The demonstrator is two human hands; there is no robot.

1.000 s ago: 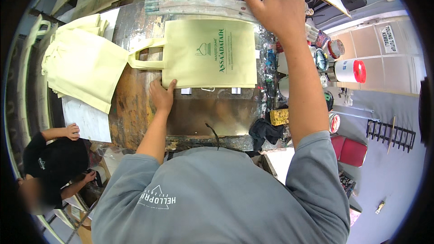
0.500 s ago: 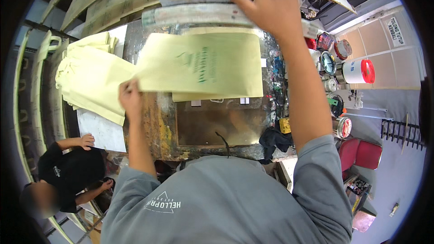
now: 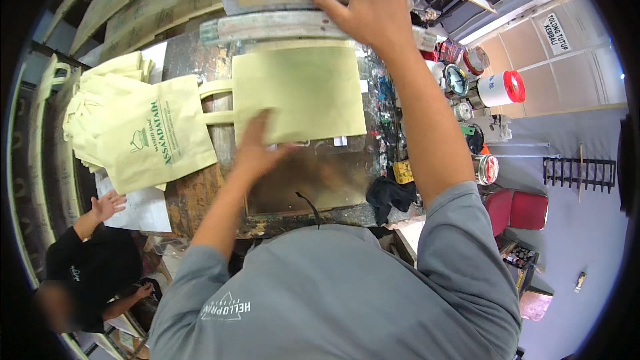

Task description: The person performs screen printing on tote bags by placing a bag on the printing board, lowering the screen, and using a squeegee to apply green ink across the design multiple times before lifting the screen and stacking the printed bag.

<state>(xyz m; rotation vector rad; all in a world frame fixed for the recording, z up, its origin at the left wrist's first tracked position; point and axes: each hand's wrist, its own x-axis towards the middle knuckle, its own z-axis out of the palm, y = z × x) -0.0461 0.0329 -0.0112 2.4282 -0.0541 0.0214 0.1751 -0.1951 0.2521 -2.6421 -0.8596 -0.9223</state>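
My right hand grips the upper edge of a raised, taped frame that looks like a printing screen, at the far side of the table. Beneath it a plain pale-yellow cloth bag lies flat on a brown board. My left hand hovers at that bag's near left corner, slightly blurred, thumb and fingers spread, holding nothing. To the left lies a bag with a green print, its handles pointing right, on top of a pile of similar bags.
A co-worker's open hand is beside the white sheet under the pile. Jars and tubs line the right side. A black cloth and a yellow box lie at the table's near right. Racks holding bags stand behind and left.
The printed bag has gone left onto the pile, out of my left hand. That hand has moved right to the plain bag. My right hand still holds the frame up.
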